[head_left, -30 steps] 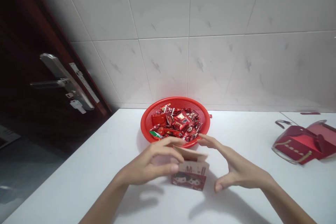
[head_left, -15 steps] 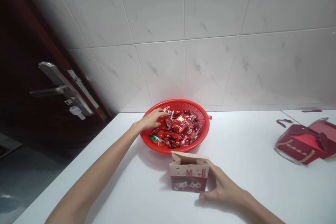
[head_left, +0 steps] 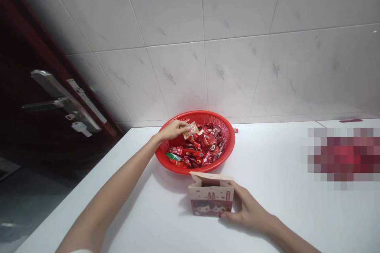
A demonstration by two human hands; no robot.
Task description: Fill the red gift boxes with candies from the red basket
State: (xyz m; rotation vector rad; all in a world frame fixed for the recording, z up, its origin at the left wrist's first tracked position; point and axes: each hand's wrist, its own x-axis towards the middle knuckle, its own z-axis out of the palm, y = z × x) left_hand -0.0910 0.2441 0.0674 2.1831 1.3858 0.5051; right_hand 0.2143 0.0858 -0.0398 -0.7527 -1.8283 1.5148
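Note:
A round red plastic basket (head_left: 225,157) with a mesh wall holds a heap of wrapped candies (head_left: 204,146), mostly red. Over its left side, my left hand (head_left: 172,131) pinches a small beige packet (head_left: 190,130) with red print. In front of the basket stands a small open-topped paper box (head_left: 211,197), cream above and dark red below, with a printed cartoon picture. My right hand (head_left: 248,209) grips this box by its right side, thumb at the front lower corner. Part of the box's inside shows, but its contents are hidden.
Blurred-out red objects (head_left: 346,158) lie on the white table (head_left: 276,166) at the right. A small red strip (head_left: 350,120) lies by the wall. Behind rises a tiled wall (head_left: 234,71). A dark door (head_left: 38,47) with handle and keys (head_left: 80,128) stands left.
My left hand, earlier reaching among the candies, now holds the beige packet raised slightly above them. The right hand still holds the box in place. The view has shifted slightly.

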